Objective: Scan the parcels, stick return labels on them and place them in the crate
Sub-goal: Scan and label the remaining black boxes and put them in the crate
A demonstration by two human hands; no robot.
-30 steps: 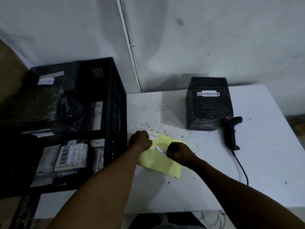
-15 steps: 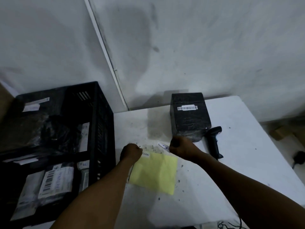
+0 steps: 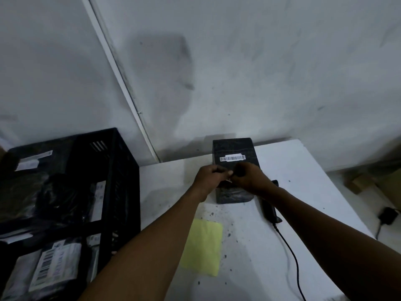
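A black wrapped parcel (image 3: 233, 148) with a white barcode strip (image 3: 232, 158) stands at the back of the white table (image 3: 303, 192). My left hand (image 3: 209, 178) and my right hand (image 3: 249, 177) meet over the parcel's top. Together they pinch a small white return label (image 3: 227, 180) that is mostly hidden between the fingers. The yellow label backing sheet (image 3: 202, 246) lies flat nearer to me. A black handheld scanner (image 3: 270, 210) lies right of the parcel, partly under my right forearm. The black crate (image 3: 112, 181) on the left holds several labelled parcels.
The scanner's black cable (image 3: 290, 255) runs down the table toward its front edge. A grey wall with a white vertical trim rises just behind the table. Cardboard pieces (image 3: 358, 183) and a dark adapter (image 3: 387, 216) lie on the floor at right.
Both hands left the yellow sheet and moved up to the parcel's top, carrying the peeled label. The view tilted upward, so the sheet now lies bare below my arms.
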